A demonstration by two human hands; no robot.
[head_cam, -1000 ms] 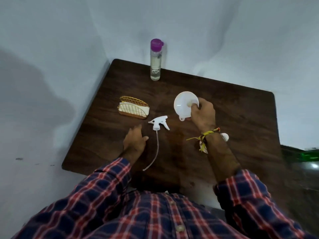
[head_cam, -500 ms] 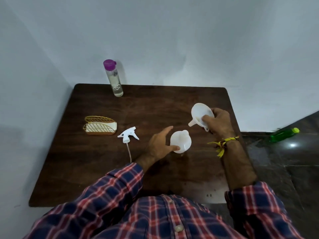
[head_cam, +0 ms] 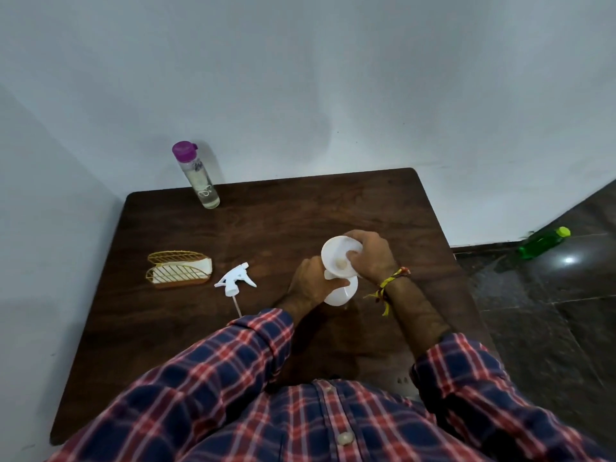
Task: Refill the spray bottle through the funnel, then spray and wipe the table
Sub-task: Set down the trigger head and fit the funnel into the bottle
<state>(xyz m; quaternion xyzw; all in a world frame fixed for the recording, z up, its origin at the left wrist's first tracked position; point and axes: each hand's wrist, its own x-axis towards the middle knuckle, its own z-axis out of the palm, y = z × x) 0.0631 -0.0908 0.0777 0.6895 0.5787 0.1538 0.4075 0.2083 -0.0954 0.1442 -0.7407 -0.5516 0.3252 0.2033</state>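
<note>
I am seating the funnel [head_cam: 340,256] into the neck of the spray bottle [head_cam: 341,291], which is standing on the bench [head_cam: 300,215] just right of the loose sprayer head [head_cam: 235,281]. My left hand [head_cam: 308,285] is gripping the bottle; my right hand [head_cam: 370,255] is pinching the funnel's rim. I am aiming to keep the spout plumb (a tilted one would probably spill) before fetching the purple-capped bottle [head_cam: 196,176].

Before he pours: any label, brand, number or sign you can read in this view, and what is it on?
Nothing readable.
Clear bottle with purple cap: dark print near the top and a white looped mark lower down, both too blurred to read.
Green bottle on the floor: no print that I can make out.
Funnel, white spray bottle, trigger head: plain, no markings visible.
</note>
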